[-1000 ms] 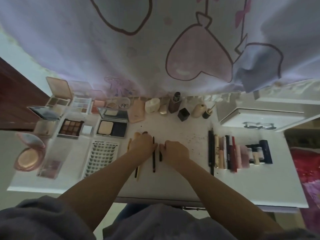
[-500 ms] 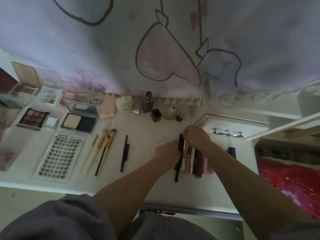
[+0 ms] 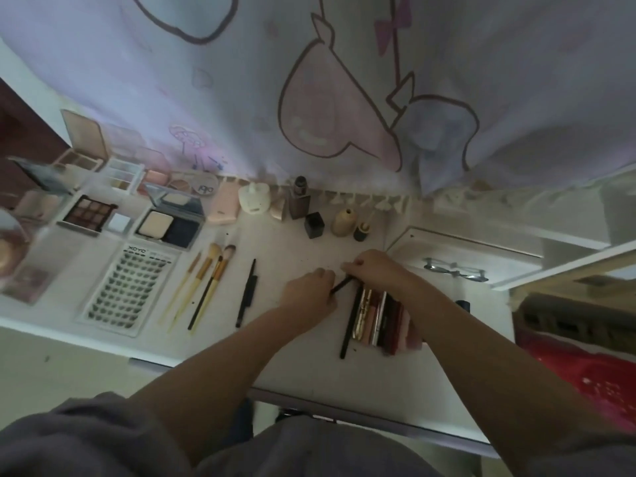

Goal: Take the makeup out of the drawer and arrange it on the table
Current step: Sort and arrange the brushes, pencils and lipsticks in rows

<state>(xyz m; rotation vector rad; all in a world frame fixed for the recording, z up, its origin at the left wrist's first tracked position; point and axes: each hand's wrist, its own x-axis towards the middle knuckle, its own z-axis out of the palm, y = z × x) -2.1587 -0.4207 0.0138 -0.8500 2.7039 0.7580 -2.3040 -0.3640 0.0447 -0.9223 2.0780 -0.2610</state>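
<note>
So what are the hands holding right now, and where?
Both hands hold one thin black pencil: left hand at its lower end, right hand at its upper end.

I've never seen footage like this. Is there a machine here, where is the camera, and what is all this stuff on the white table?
There is no machine: these are a person's two bare hands, filmed by one wide-angle camera worn on the head, looking down. The white table stands against a curtain with a cartoon print. Makeup is laid out on it: open palettes such as the brown eyeshadow palette, a tray of false lashes, three makeup brushes, small bottles along the back, and a row of lipsticks and tubes. The left hand and right hand meet at a thin black pencil, each with fingers on one end of it, just beside that row.
</note>
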